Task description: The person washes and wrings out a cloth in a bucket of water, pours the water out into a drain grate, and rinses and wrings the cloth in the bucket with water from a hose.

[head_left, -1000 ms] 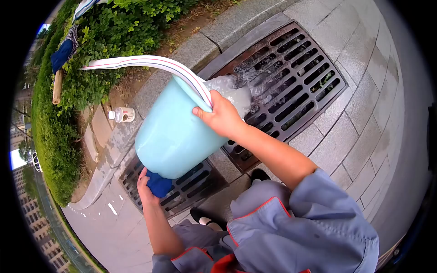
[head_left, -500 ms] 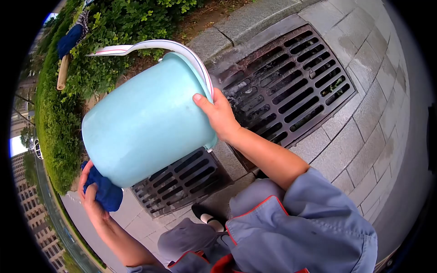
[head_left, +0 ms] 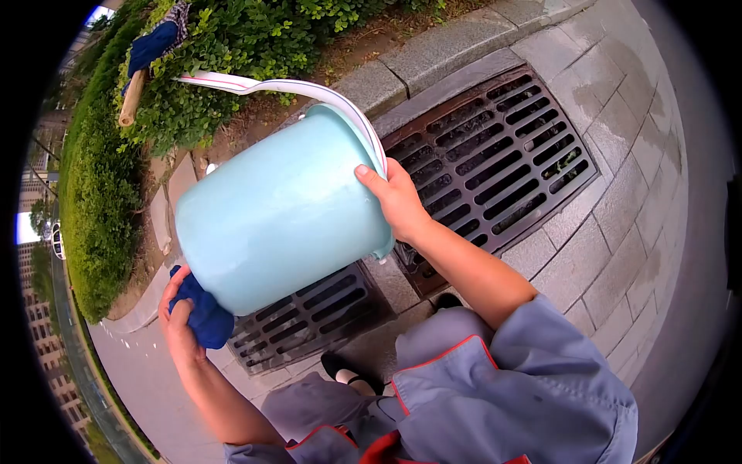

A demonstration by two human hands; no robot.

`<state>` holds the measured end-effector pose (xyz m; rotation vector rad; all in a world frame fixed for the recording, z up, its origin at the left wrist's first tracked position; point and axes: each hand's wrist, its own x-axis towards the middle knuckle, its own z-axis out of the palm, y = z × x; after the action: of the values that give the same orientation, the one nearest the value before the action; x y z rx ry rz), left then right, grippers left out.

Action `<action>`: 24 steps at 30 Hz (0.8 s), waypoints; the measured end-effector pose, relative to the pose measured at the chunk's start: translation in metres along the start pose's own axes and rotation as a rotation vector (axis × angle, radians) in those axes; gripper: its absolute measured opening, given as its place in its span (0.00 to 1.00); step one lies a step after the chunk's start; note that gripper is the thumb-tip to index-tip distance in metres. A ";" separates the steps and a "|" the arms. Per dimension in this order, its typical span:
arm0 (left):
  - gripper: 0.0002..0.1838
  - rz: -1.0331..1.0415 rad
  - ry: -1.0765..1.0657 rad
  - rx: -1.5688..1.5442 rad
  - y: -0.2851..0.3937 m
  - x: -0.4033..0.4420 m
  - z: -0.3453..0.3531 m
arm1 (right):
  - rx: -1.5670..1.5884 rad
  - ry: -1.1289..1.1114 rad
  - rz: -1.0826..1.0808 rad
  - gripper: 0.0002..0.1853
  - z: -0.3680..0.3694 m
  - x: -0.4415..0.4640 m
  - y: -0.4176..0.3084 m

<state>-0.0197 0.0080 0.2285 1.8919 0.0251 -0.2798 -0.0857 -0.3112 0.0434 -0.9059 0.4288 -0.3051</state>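
A light-blue plastic bucket [head_left: 282, 213] lies tipped on its side in the air, its mouth towards the metal drain grate [head_left: 495, 158]. My right hand [head_left: 398, 203] is closed on the bucket's rim, thumb on the outer wall. A white strap with coloured stripes [head_left: 309, 89] runs from near that rim over to the hedge. At the bucket's base, my left hand [head_left: 179, 321] is closed round a bunched dark-blue cloth [head_left: 205, 313], which touches the bottom edge. The inside of the bucket is hidden from me.
A second grate [head_left: 309, 317] lies beneath the bucket, near my shoes [head_left: 352, 371]. Stone kerb [head_left: 448, 46] borders the green hedge [head_left: 93, 232]. A wooden handle [head_left: 133, 99] with blue cloth [head_left: 153, 46] rests on the hedge. Paving [head_left: 610, 224] stretches to the right, partly wet.
Bucket and both hands sit a little farther right and lower in view, as the camera view has shifted too. Splashing water on the larger grate has died down.
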 end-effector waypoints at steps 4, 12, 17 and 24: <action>0.29 -0.146 0.028 -0.119 -0.054 0.007 -0.005 | -0.449 0.023 -0.174 0.22 0.007 0.004 -0.026; 0.32 -0.111 -0.037 -0.488 -0.074 0.007 -0.003 | -1.438 -0.202 -0.552 0.24 0.077 -0.050 -0.048; 0.33 -0.113 -0.022 -0.629 -0.095 0.018 -0.022 | -1.637 -0.428 -0.306 0.25 0.083 -0.064 0.043; 0.30 -0.143 -0.085 -0.962 -0.114 0.024 -0.064 | -1.613 -0.537 0.126 0.38 0.126 -0.063 0.064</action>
<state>-0.0022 0.1025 0.1374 0.9224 0.2022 -0.3614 -0.0757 -0.1600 0.0745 -2.4320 0.1505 0.5280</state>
